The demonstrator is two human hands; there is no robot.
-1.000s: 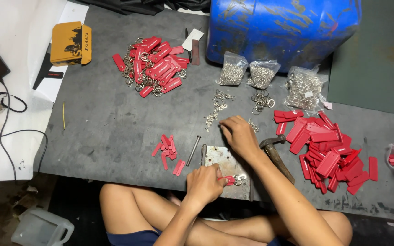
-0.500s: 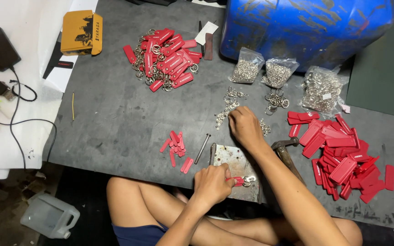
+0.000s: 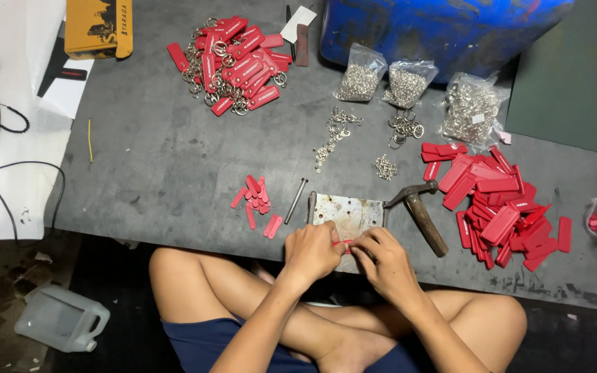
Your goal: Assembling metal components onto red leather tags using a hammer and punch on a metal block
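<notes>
Now we pinch a small red tag (image 3: pixel 342 243) between left hand (image 3: pixel 310 250) and right hand (image 3: pixel 381 259), over the worn metal plate (image 3: pixel 345 211). Bare mat (image 3: pixel 160 173) lies open leftward. Our right hand has come back from the loose rings (image 3: pixel 336 131).

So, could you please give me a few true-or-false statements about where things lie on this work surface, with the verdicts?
1. Both hands, left hand and right hand, meet over the metal plate on a small red piece. True.
2. The hammer lies left of the plate. False: it lies to its right.
3. Three clear bags of metal rings sit by the blue drum. True.
4. The right hand grips the hammer. False: the hammer lies untouched.
</notes>
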